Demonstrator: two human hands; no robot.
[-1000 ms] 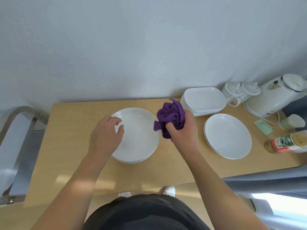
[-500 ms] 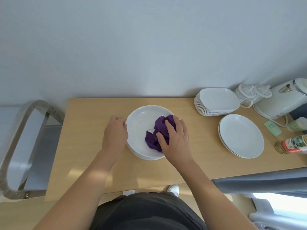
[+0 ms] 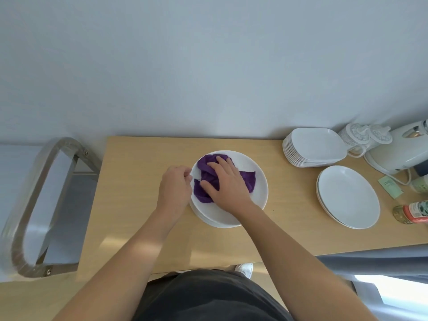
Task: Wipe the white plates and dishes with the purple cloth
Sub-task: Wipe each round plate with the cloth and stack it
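The person wears a dark charcoal top (image 3: 208,297), plain and loose, filling the bottom centre of the frame. The left forearm (image 3: 129,246) and right forearm (image 3: 289,246) are uncovered. One white shoe (image 3: 245,269) shows just above it.

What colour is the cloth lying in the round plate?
The cloth is solid purple; the head view shows it best.

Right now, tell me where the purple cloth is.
Head view, centre: the crumpled purple cloth lies in the round white plate, under the right hand.
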